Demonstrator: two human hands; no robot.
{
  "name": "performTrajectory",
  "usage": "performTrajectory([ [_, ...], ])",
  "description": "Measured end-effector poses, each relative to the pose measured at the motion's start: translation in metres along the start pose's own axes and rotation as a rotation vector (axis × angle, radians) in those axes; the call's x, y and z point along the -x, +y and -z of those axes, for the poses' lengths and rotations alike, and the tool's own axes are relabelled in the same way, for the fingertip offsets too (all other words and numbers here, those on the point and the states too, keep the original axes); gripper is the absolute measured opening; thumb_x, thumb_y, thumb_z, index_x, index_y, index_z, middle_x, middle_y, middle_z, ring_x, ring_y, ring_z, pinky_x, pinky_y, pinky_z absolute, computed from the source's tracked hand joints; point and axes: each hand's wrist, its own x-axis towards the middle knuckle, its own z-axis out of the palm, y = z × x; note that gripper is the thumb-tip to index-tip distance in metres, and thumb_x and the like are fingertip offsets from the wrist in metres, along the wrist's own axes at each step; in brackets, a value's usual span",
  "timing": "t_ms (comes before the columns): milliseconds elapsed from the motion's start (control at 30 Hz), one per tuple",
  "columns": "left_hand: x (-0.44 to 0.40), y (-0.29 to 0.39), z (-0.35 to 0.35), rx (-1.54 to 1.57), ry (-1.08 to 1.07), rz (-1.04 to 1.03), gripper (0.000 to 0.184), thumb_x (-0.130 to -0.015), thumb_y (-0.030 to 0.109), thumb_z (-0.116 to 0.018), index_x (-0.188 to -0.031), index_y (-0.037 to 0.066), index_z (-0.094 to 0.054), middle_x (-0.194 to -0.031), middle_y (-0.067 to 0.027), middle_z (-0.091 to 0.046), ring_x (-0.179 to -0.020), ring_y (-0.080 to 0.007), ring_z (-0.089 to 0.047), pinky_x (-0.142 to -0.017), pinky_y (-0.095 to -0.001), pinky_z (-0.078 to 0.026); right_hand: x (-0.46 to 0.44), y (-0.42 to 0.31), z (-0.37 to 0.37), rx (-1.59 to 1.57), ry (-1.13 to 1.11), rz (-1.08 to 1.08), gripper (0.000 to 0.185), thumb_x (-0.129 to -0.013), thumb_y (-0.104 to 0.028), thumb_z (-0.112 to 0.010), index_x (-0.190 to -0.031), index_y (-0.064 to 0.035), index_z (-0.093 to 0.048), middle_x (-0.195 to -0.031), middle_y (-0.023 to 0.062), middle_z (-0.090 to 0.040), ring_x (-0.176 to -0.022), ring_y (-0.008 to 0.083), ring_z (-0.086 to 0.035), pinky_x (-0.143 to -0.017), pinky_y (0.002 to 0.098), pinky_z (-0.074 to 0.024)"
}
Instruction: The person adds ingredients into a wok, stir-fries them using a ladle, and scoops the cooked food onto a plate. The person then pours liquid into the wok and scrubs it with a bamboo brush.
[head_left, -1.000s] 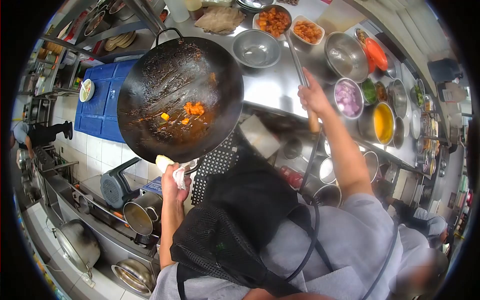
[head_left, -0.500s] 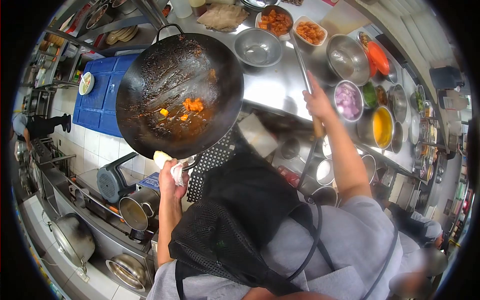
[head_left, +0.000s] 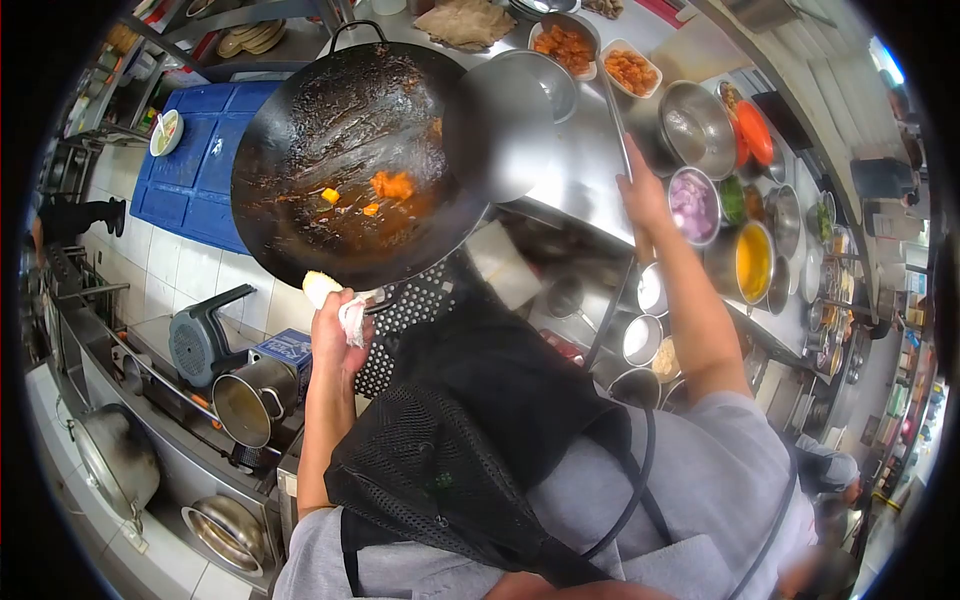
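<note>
My left hand (head_left: 337,332) is closed on the near handle of a large black wok (head_left: 340,120), with a pale cloth (head_left: 352,322) between. The wok is tilted and has brown, greasy residue inside. A few orange food pieces (head_left: 392,185) and a yellow piece (head_left: 330,196) lie low in it. My right hand (head_left: 643,195) grips the long handle of a ladle (head_left: 616,112). Its head reaches the white dish of orange food pieces (head_left: 563,48) at the back of the counter; whether it touches the food I cannot tell.
Beside that dish stands another white dish of orange pieces (head_left: 631,70). Steel bowls hold chopped purple onion (head_left: 692,203) and yellow liquid (head_left: 754,262). A blue lid-like surface (head_left: 195,165) carries a small bowl (head_left: 167,133). A pot (head_left: 243,408) stands lower left. A blurred patch hides part of the counter.
The whole view has shifted slightly. The wok and the ladle stay in my hands, with the ladle's head still at the same dish. The person at far left shows less.
</note>
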Motion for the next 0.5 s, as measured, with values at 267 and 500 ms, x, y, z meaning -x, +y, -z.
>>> performTrajectory([
  [267, 0.003, 0.008, -0.004, -0.066, 0.0, -0.015, 0.015, -0.088, 0.022, -0.057, -0.08, 0.011, -0.049, -0.066, -0.004, -0.052, -0.045, -0.0112, -0.039, -0.038, -0.0237, -0.028, 0.009, -0.012, -0.004, 0.054, 0.018, -0.072, 0.08, -0.088, -0.01, -0.053, -0.152, -0.0252, -0.008, -0.092, 0.0327, -0.064, -0.088, 0.0486, -0.062, -0.081, 0.0541, -0.0466],
  [500, 0.001, 0.011, 0.004, -0.13, -0.033, -0.033, 0.014, -0.088, 0.022, -0.057, -0.083, 0.011, -0.052, -0.066, -0.0037, -0.055, -0.046, -0.0127, -0.045, -0.038, -0.0246, -0.031, 0.039, -0.027, 0.007, -0.034, 0.094, 0.033, 0.077, -0.089, -0.009, -0.055, -0.152, -0.023, -0.014, -0.098, 0.0341, -0.063, -0.086, 0.0486, -0.063, -0.078, 0.0519, -0.0489],
])
